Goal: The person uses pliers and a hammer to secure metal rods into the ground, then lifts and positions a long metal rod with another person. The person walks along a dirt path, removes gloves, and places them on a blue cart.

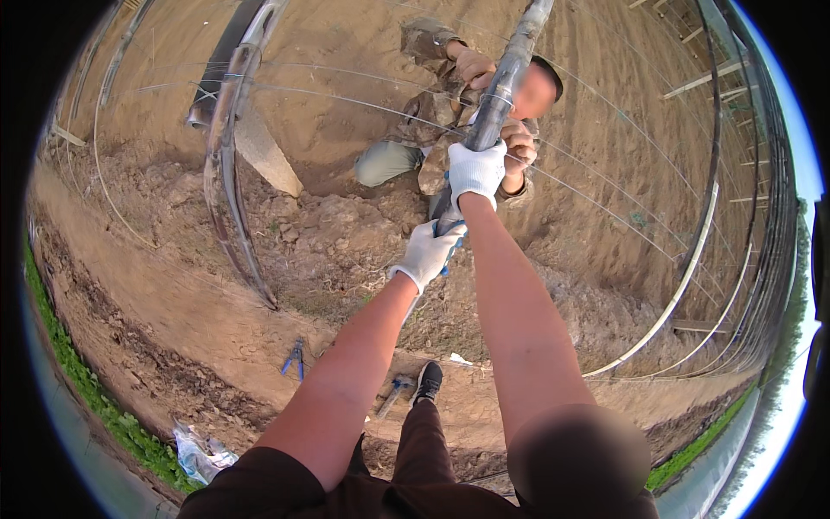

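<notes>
A grey, weathered pole (510,76) rises at a slant in front of me, and both my hands are closed round it. White knitted work gloves cover them. My left hand (426,253) grips low on the pole, where a small blue thing (453,251) shows beside the fingers; I cannot make out its kind. Higher up, my right hand (477,173) wraps the pole with the arm stretched out. A co-worker crouches behind the pole, one bare hand (473,67) beside its upper part and the other bare hand (520,145) close to my right hand.
Thin wires (363,102) cross behind the pole. Bent poles (226,164) and a pale slab-like post (259,154) stand at left. Blue-handled pliers (294,359) and a hammer (395,394) lie near my shoe (427,381). Crumpled plastic (202,455) lies lower left; curved frame poles (683,277) run at right.
</notes>
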`<state>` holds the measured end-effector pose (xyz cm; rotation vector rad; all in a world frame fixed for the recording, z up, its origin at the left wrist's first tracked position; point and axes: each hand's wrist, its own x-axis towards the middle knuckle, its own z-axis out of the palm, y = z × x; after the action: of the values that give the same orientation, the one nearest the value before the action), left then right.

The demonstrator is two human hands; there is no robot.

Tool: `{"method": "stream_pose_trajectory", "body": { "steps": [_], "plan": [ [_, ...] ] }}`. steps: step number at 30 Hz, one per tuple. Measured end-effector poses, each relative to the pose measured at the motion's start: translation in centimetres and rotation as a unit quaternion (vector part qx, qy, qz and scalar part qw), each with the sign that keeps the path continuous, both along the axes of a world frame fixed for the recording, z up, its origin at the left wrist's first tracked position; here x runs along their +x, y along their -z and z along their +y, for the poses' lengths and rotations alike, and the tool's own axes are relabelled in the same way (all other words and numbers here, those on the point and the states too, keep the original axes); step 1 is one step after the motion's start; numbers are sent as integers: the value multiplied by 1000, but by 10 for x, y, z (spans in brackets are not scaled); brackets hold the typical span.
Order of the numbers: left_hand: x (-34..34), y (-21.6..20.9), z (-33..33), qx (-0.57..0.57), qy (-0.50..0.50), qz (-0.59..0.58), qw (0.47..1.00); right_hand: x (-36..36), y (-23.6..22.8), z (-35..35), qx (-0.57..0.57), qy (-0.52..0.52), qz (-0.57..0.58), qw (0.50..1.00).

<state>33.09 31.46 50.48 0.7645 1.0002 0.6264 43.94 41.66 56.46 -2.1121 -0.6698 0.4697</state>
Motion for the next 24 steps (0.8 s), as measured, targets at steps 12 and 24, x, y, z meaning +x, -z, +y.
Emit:
{"method": "stream_pose_trajectory", "body": {
  "steps": [12,24],
  "plan": [
    [1,-3,1,31,5,37,999,0,5,4,15,12,-28,999],
    [2,2,1,5,18,29,999,5,5,1,60,-7,-45,997]
  ]
}}
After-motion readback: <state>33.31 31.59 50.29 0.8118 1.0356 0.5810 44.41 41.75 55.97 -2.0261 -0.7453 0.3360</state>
